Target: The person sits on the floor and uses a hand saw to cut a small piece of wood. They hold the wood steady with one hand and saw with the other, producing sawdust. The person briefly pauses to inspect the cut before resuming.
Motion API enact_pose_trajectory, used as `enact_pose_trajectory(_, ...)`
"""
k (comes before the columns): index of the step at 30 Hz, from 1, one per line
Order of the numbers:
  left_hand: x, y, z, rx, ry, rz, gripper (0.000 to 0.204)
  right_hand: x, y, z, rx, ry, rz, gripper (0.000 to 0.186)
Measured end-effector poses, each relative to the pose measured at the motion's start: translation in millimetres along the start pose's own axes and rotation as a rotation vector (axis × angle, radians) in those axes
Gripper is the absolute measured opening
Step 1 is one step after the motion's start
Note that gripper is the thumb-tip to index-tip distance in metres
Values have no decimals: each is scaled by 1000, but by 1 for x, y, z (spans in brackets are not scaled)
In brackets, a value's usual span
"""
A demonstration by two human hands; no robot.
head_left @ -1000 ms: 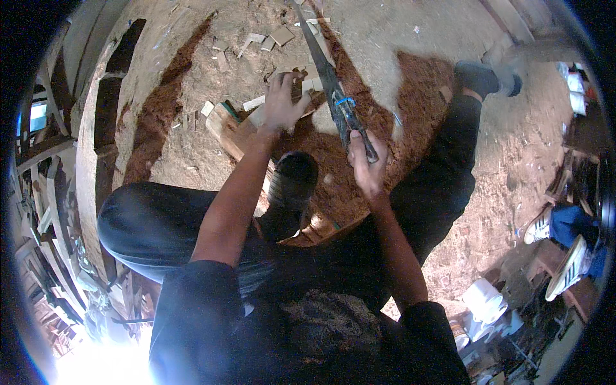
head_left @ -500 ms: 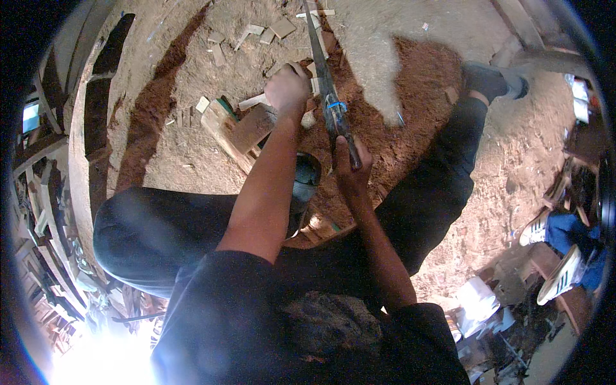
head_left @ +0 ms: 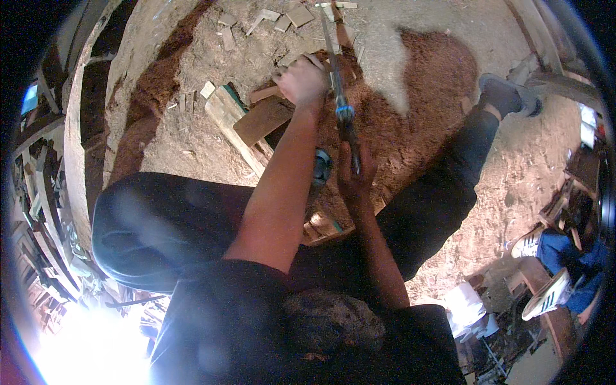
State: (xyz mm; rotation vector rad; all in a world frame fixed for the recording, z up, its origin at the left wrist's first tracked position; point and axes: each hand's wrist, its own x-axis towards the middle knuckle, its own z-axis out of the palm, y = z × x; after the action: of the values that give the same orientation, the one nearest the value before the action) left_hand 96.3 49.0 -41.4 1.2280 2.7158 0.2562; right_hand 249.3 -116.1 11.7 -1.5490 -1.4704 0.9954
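Note:
My right hand (head_left: pixel 358 172) is wrapped round the dark handle of a handsaw (head_left: pixel 336 80). Its long, narrow blade points away from me, and a blue band (head_left: pixel 345 112) circles it near the handle. Just left of the blade, my left hand (head_left: pixel 301 80) is closed over a piece of wood (head_left: pixel 264 94), which sticks out to the left; the rest is hidden under the fingers. Below that hand, a flat brown board (head_left: pixel 262 120) lies across a thick pale timber (head_left: pixel 228 119).
Several wood offcuts (head_left: pixel 282 22) lie on the sawdust-covered floor (head_left: pixel 167 151) ahead. My outstretched leg (head_left: pixel 443 179) crosses to the right; my bent knee (head_left: pixel 141 218) is at left. Another person's shoes (head_left: pixel 545 294) are at the right edge. Stacked timber (head_left: pixel 48 212) stands at left.
The saw and my right hand have shifted slightly, with the blade now more upright in view. My left hand appears a little farther right, partly because the whole view has moved.

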Motion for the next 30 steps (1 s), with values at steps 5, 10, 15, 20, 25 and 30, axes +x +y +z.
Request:
enact_pose_trajectory(5,-8,-1,-18,-16,-123,-17,42,-26,-11,-14,-5,-111,196,18)
enact_pose_trajectory(10,-7,-4,4,43,6,17,40,-19,-8,-5,7,-80,136,17)
enact_pose_trajectory(15,4,-15,38,177,242,-47,41,-9,-7,-1,18,-37,-22,18)
enact_pose_trajectory(20,5,-9,26,63,183,-78,45,5,-25,-10,62,-38,-30,21)
enact_pose_trajectory(25,5,-21,23,35,-80,30,40,-2,-25,-12,-24,-110,50,22)
enact_pose_trajectory(30,-10,-21,10,40,63,-73,42,-22,-17,-12,22,-54,-30,18)
